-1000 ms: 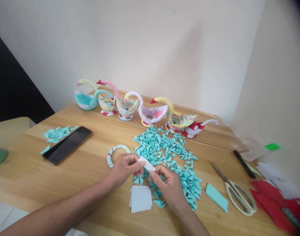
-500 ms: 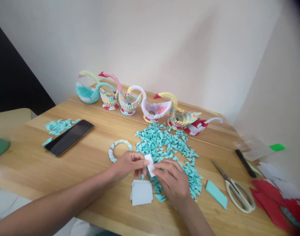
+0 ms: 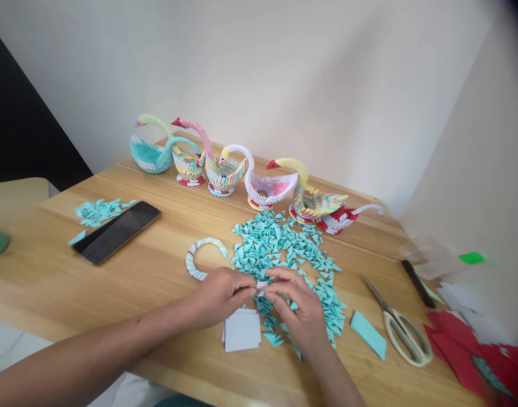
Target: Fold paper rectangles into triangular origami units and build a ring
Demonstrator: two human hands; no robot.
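Note:
Between my fingertips is a small folded piece of white paper (image 3: 262,289), mostly covered by them. My left hand (image 3: 225,295) pinches its left end, and my right hand (image 3: 296,299) grips the right end between thumb and fingers. Below both hands spreads a pile of folded turquoise paper triangles (image 3: 270,243). A stack of white paper rectangles (image 3: 242,332) lies just under my left hand. Behind that hand is a curved ring of striped paper pieces (image 3: 191,261), its lower right part hidden.
Several folded-paper swans (image 3: 270,189) stand along the back. Scissors (image 3: 405,333), a turquoise paper stack (image 3: 368,334) and red paper (image 3: 454,339) lie to the right. On the left are a phone (image 3: 119,232) and more turquoise triangles (image 3: 100,212).
The white paper has turned from an upright strip showing its face to a smaller folded shape. My left hand has rolled over, its fingers now curled in. The view has shifted slightly.

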